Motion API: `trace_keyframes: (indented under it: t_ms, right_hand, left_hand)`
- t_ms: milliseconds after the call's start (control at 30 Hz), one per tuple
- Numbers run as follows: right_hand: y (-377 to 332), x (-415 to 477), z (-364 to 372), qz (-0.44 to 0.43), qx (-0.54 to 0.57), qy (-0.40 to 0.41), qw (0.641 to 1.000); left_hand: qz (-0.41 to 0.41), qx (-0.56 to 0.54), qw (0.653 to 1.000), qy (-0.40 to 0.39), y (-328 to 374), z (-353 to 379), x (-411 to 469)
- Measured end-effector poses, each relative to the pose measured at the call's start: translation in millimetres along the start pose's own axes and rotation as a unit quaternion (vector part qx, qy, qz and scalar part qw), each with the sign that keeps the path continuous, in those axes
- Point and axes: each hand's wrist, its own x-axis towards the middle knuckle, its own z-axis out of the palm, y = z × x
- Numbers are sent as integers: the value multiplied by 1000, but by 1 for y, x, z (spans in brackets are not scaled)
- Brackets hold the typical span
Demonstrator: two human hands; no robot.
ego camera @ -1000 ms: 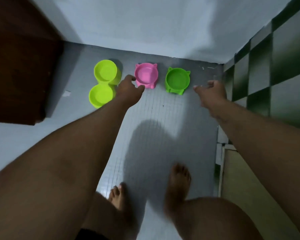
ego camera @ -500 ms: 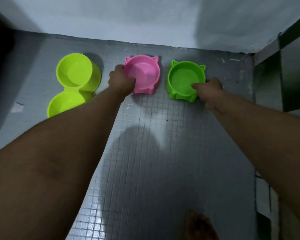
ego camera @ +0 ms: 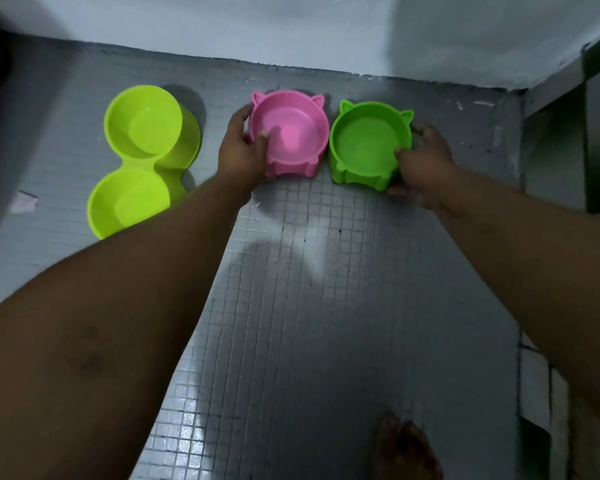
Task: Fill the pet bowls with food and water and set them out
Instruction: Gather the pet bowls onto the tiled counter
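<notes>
Three pet bowls stand in a row on the grey tiled floor (ego camera: 291,306), close to the white wall (ego camera: 291,29). The left hand (ego camera: 243,150) grips the left side of the pink bowl (ego camera: 289,133), thumb hooked over the rim and fingers round the outer wall. The right hand (ego camera: 426,161) holds the green bowl (ego camera: 369,147) at its near right edge in the same way, thumb over the rim. The two bowls sit just beside each other between the hands. The yellow-green double bowl (ego camera: 142,157) lies to the left of the left hand, untouched. A bare foot (ego camera: 406,448) shows at the bottom.
</notes>
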Motion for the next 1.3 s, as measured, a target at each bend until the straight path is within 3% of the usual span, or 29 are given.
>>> trace_keyframes:
  t_ms: [133, 300, 500, 967, 1133, 1300]
  right_hand:
    - [-1, -2, -2, 50, 73, -28, 996]
    - [-13, -20, -13, 41, 80, -31, 996]
    - [-77, -104, -61, 4, 86, -25, 996]
    - [-303, -472, -211, -27, 123, 41, 991]
    - [-318, -594, -255, -71, 154, 69, 983]
    - [-290, -703, -295, -100, 195, 87, 972]
  left_hand:
    - [-26, -68, 997, 11, 3, -4, -7]
    - [-4, -83, 996, 6, 9, -13, -19]
    - [1, -158, 987, -34, 92, -48, -82]
    - [-27, -174, 981, -81, 377, -236, -345]
    - [-15, -209, 975, -78, 428, -279, -451]
    - [3, -223, 970, -95, 440, -299, -562]
